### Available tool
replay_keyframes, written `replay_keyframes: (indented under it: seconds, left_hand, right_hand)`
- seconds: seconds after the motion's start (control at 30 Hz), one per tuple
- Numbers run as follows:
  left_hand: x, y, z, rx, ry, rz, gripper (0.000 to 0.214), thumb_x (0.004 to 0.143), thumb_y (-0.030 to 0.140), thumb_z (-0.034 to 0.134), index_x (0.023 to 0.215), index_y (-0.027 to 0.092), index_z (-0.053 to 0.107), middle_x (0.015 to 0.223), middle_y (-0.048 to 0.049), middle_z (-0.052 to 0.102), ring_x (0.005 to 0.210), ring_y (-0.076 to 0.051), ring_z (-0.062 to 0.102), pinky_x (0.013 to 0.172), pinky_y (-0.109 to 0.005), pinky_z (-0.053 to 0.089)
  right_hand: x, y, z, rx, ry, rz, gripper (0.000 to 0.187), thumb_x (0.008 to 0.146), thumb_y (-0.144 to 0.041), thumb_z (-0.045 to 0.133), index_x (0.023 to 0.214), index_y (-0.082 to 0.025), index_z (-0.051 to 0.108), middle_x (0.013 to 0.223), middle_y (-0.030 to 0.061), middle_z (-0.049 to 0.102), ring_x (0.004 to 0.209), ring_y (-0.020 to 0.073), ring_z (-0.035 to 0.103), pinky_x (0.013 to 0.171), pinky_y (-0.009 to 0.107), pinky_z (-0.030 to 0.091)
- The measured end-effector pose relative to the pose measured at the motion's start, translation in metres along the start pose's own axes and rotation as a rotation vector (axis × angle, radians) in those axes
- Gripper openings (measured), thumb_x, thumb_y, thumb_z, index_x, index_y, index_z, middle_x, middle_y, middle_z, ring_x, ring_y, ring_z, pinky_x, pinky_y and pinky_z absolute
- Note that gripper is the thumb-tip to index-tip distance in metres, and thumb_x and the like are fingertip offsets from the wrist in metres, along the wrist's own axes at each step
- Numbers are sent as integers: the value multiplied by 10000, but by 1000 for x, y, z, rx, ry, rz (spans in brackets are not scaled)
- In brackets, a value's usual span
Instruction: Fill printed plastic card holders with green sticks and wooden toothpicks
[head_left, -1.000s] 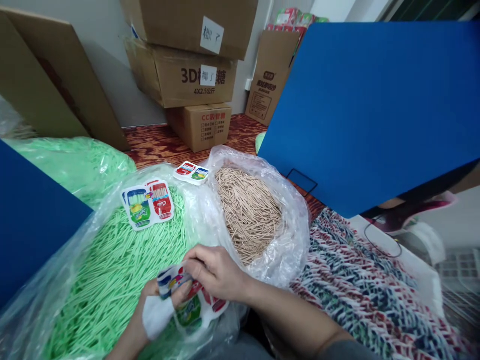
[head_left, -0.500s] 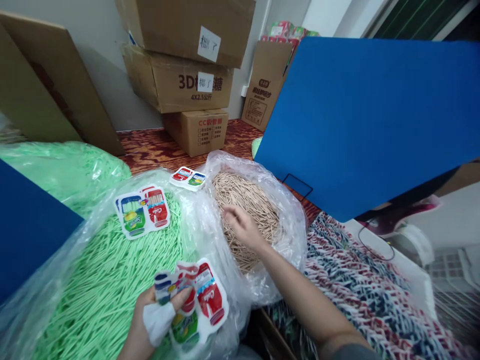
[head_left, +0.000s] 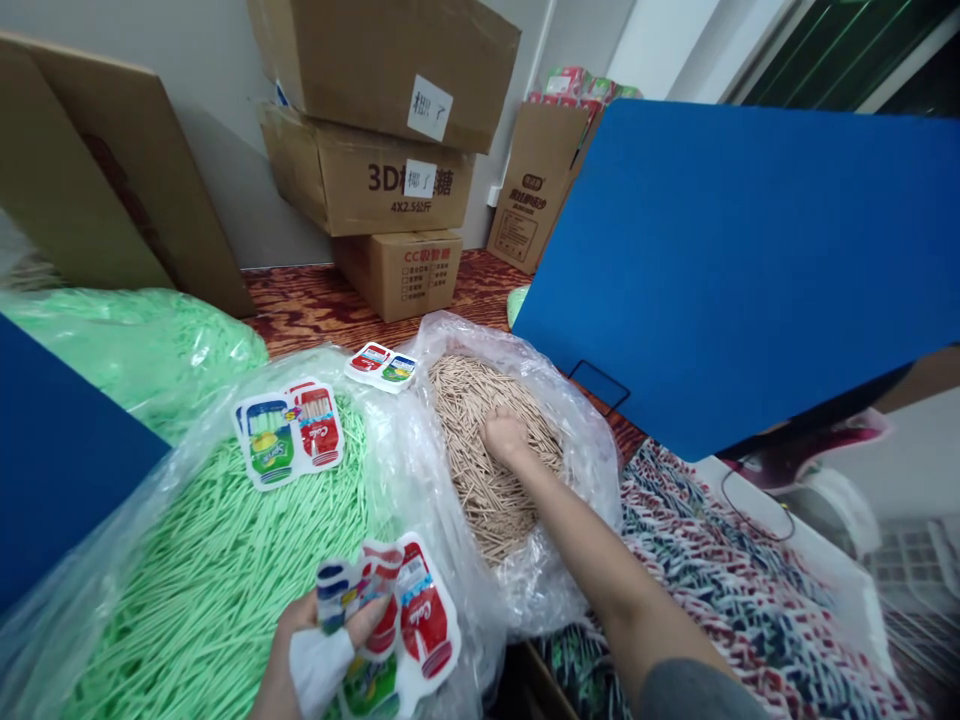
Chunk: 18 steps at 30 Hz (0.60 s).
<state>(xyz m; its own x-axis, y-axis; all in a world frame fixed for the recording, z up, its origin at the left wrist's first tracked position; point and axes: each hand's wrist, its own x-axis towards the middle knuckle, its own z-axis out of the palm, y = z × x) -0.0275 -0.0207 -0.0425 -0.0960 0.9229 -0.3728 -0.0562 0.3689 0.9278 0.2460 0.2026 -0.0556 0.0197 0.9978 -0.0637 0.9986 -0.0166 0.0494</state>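
Note:
My left hand [head_left: 330, 640], white wrap around its thumb, is closed on several printed twin-jar pouches [head_left: 427, 615] marked Cola, with green jar shapes beside the red ones. My right hand [head_left: 505, 436] is curled like a fist against the heap of thin brown sticks [head_left: 491, 500] in a clear plastic bag [head_left: 592, 480]; its fingertips and anything inside are hidden. Left of it, a larger clear bag holds light green sticks [head_left: 225, 560]. On these rest filled pouches [head_left: 292, 435], green sticks showing in one jar and brown in the other. Another pouch stack [head_left: 381, 367] sits between the bags.
Cardboard boxes [head_left: 397, 185] are stacked against the wall, with another carton [head_left: 544, 180] to their right. A large blue panel [head_left: 735, 260] leans at right; a blue edge [head_left: 60, 460] intrudes at left. A woven mat [head_left: 720, 580] covers the floor at right.
My right hand has moved slightly right on the brown sticks, and its extended fingers have curled in. My left hand keeps its hold on the pouches. The view has shifted a little.

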Motion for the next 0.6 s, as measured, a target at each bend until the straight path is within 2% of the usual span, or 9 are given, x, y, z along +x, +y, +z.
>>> replay_keyframes:
  seconds: [0.1,0.27,0.37,0.53,0.6]
  left_hand:
    - [-3,7,6,12,-14,10,280,573,396,775,661,137,713,622,-69,736,563,-252,683,522,-317,564]
    - [-10,16,16,18,110,75,263,557,379,762,660,145,697,580,-48,714,522,-228,656,496,-298,545]
    - [-11,17,19,7,117,66,262,551,369,760,657,140,690,570,-49,705,513,-220,642,488,-288,532]
    - [-10,15,19,-11,122,50,276,543,355,763,643,112,677,576,-69,697,517,-215,625,498,-289,519]
    - [-10,14,18,-24,122,54,286,544,345,762,655,94,682,568,-77,692,517,-215,620,502,-291,514]
  right_hand:
    - [5,-1,3,-18,1,6,338,903,-284,381,1083,-70,570,1136,230,547,1081,302,489,866,420,389]
    - [12,-2,6,-18,-29,29,316,896,-242,415,1091,-41,562,1116,243,562,1055,301,526,856,424,412]
    - [14,-2,7,2,-53,39,313,904,-262,454,1100,-42,560,1112,233,567,1066,295,533,869,429,427]
    - [15,-3,5,95,-104,70,334,893,-321,540,1175,-142,527,1172,96,554,1002,209,576,837,414,499]
    - [15,-2,1,174,-134,67,324,889,-322,546,1160,-143,537,1160,93,563,981,202,585,828,403,504]
